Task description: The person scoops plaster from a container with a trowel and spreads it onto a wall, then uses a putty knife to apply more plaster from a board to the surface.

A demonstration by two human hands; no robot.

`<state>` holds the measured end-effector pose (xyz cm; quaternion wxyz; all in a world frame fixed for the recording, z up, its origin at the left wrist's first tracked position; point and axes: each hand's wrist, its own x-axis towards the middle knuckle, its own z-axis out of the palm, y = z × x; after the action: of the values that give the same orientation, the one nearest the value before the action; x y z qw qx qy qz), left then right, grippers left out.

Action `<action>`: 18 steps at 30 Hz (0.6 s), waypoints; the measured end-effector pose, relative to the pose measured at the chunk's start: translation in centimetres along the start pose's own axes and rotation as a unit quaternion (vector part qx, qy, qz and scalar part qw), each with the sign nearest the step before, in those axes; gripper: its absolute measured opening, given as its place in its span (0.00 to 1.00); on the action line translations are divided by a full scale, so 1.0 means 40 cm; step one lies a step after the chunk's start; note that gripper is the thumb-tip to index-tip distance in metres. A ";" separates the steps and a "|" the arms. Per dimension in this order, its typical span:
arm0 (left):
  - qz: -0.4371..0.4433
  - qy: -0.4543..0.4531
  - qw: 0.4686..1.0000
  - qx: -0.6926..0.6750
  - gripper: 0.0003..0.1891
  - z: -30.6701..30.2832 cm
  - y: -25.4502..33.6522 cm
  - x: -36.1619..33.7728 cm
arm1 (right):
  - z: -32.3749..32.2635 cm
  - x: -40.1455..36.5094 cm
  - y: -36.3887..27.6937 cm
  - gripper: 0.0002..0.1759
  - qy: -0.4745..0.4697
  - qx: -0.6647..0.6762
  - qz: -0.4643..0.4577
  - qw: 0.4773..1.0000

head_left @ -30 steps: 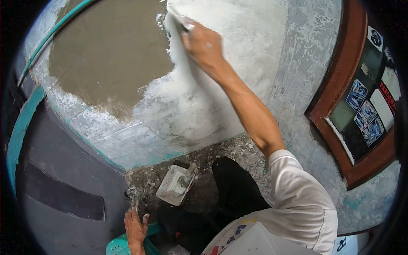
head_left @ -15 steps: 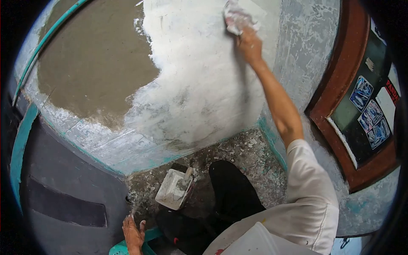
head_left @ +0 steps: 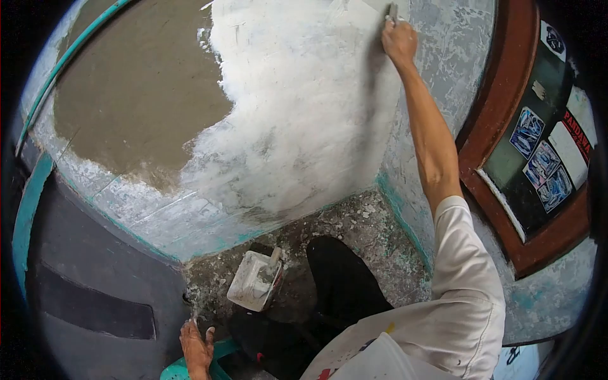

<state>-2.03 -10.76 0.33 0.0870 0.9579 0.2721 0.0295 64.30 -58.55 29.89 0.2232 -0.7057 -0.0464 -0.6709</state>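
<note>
My right hand [head_left: 400, 43] is closed around a putty knife [head_left: 393, 12], held near the top of the white-coated wall [head_left: 304, 107] beside the inner corner. The knife shows nearly edge-on, so its blade is mostly hidden. Low on the left, my left hand [head_left: 197, 350] has its thumb apart from the fingers, above a teal plastic stool [head_left: 176, 370]. Nothing is plainly held in it. On the floor between the wall and my legs stands a white tub [head_left: 246, 288] smeared with filler, a wooden-handled tool [head_left: 275, 256] leaning in it.
Bare grey-brown plaster [head_left: 139, 95] covers the wall's left part. A teal pipe [head_left: 73, 54] runs up the far left, above a dark grey panel [head_left: 107, 253]. On the right is a brown window frame [head_left: 478, 152] with stickers on its glass. Debris litters the floor [head_left: 373, 221].
My right hand has moved right towards the corner, and the putty knife has turned from its broad smeared face to nearly edge-on. My left hand and the tub stay in place.
</note>
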 end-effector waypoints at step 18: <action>0.014 0.011 1.000 -0.017 0.34 0.011 -0.016 0.002 | -0.188 -0.180 -0.259 0.17 -0.035 0.190 -0.034 0.981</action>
<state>-2.22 -10.26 -0.22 0.1004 0.9595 0.2593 0.0459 52.88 -50.40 25.53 0.3289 -0.6717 -0.2046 -0.6315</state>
